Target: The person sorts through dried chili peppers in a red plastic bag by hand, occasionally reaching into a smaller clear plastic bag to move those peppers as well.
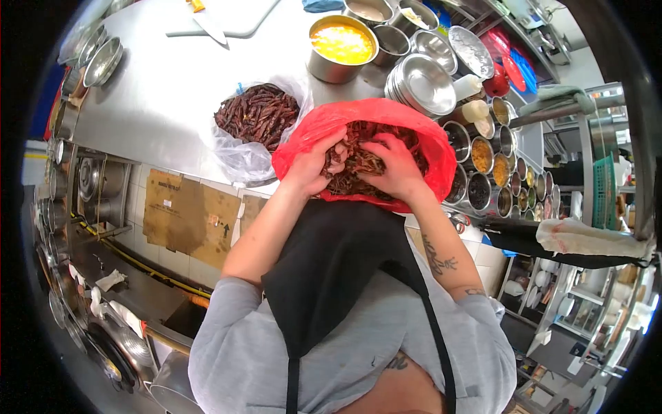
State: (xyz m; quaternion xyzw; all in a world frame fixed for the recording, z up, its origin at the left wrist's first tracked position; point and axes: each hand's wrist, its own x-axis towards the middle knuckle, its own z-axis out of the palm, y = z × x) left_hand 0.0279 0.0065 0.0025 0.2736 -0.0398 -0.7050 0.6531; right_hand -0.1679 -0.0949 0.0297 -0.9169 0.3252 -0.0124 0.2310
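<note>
A red plastic bag lies open at the counter's front edge, filled with dark red dried chilies. Inside its left part, my left hand has its fingers curled round some of the chilies. My right hand is in the bag's middle, fingers bent down into the chilies, with the fingertips partly hidden among them. Just left of the red bag, a clear plastic bag holds more dried chilies, darker in colour; neither hand touches it.
A pot of yellow-orange liquid stands behind the red bag, near stacked metal plates. Several ingredient containers line the right side. A knife rests by a white cutting board. Metal bowls sit far left.
</note>
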